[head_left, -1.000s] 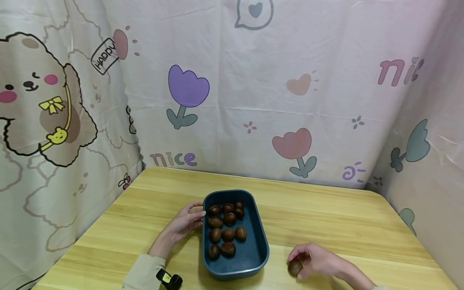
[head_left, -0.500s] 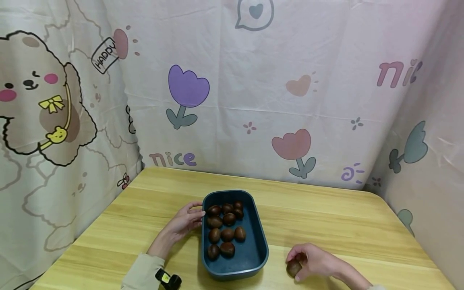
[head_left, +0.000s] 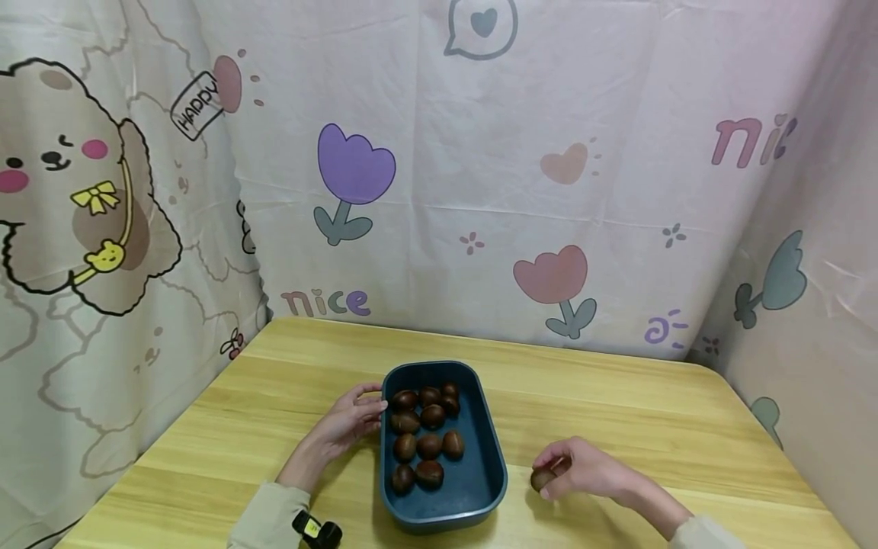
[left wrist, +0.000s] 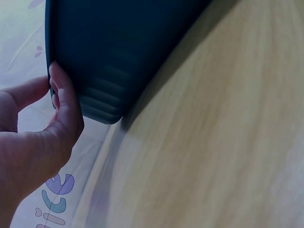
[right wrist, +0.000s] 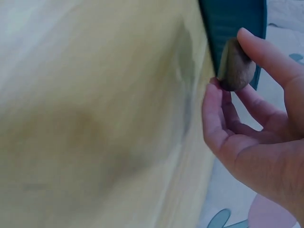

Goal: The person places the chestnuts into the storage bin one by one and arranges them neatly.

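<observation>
A deep blue rectangular container [head_left: 473,496] stands on the table, with several brown chestnuts [head_left: 429,446] lying in rough rows inside it. At its left edge my left hand [head_left: 346,419] grips the rim; the left wrist view shows that hand's fingers [left wrist: 64,95] against the container's outer wall [left wrist: 109,71]. To the right of the container, my right hand [head_left: 586,473] pinches one chestnut [head_left: 541,479] between thumb and fingers. Seen from the right wrist, this chestnut [right wrist: 236,66] is held at the fingertips, clear of the tabletop.
The light wooden table [head_left: 617,404] extends on both sides of the container. A printed curtain [head_left: 439,191] hangs behind and along both sides. A black strap with a small device [head_left: 317,530] sits at the left sleeve.
My right hand has moved up and to the left with the chestnut, nearer the container. The left hand keeps its place on the rim.
</observation>
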{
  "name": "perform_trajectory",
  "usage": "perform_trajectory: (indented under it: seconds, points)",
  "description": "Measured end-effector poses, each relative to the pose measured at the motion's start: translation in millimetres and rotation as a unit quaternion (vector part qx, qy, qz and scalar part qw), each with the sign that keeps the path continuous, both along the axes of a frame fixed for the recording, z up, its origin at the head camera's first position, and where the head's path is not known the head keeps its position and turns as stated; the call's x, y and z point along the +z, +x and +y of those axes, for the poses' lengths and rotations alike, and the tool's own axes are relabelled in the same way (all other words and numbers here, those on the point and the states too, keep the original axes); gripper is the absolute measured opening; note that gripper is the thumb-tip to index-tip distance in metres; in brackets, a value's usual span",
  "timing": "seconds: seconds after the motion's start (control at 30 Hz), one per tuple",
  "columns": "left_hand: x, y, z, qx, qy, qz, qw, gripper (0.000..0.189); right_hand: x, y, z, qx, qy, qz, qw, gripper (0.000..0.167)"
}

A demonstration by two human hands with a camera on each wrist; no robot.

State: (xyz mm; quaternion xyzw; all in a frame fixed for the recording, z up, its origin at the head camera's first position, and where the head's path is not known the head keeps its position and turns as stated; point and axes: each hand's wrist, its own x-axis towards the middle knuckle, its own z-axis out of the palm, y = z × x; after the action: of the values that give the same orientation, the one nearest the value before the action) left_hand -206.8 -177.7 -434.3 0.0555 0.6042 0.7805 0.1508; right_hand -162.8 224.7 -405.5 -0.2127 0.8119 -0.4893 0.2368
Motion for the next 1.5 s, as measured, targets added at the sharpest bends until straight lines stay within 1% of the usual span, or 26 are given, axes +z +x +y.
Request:
perform_trajectory:
  seconds: [0.13, 0.27, 0.43, 0.5, 0.63, 0.8, 0.9, 1.03, 1.2, 1.33, 1.5]
  points:
    - [-0.1, -0.5, 0.1, 0.001, -0.002, 0.001, 1.0, 0.047, 11.8, -3.0, -12, -0.023, 0.003, 0.023, 0.9995, 0.03]
    - [-0.2, -1.1, 0.5, 0.003, -0.007, 0.0, 1.0, 0.047, 22.0, -4.1, -25, -0.052, -0.006, 0.028, 0.9982, 0.033]
    - [0.2, -0.5, 0.5, 0.002, -0.004, 0.002, 1.0, 0.047, 29.2, -2.5, -43, -0.097, -0.015, 0.033, 0.9946, 0.038]
    - [0.1, -0.4, 0.6, 0.002, -0.002, 0.002, 1.0, 0.047, 31.3, -2.0, -49, -0.108, -0.021, 0.034, 0.9933, 0.038]
    - [0.4, 0.1, 0.6, 0.004, -0.001, -0.001, 1.0, 0.047, 36.5, -1.6, -61, -0.117, -0.026, 0.033, 0.9923, 0.037]
    - [0.4, 0.5, 0.1, 0.005, -0.002, 0.0, 1.0, 0.048, 42.2, -2.0, -74, -0.12, -0.011, 0.048, 0.9915, 0.036]
    - [0.1, 0.3, -0.3, 0.005, -0.004, 0.0, 1.0, 0.049, 44.8, -2.2, -82, -0.117, -0.002, 0.062, 0.9912, 0.035]
    - [0.0, 0.2, -0.6, 0.005, -0.004, 0.0, 1.0, 0.049, 45.4, -2.5, -92, -0.095, 0.009, 0.079, 0.9923, 0.033]
    - [0.0, 0.2, -1.3, 0.002, -0.005, 0.0, 1.0, 0.049, 40.2, -1.4, -107, -0.053, 0.021, 0.102, 0.9931, 0.028]
    - [0.8, 0.5, -1.0, 0.001, -0.008, 0.0, 1.0, 0.049, 34.2, 0.4, -118, -0.027, 0.037, 0.121, 0.9915, 0.025]
    - [0.6, -0.1, -0.4, 0.001, -0.01, 0.0, 1.0, 0.049, 27.3, 2.6, -127, -0.015, 0.043, 0.117, 0.9921, 0.025]
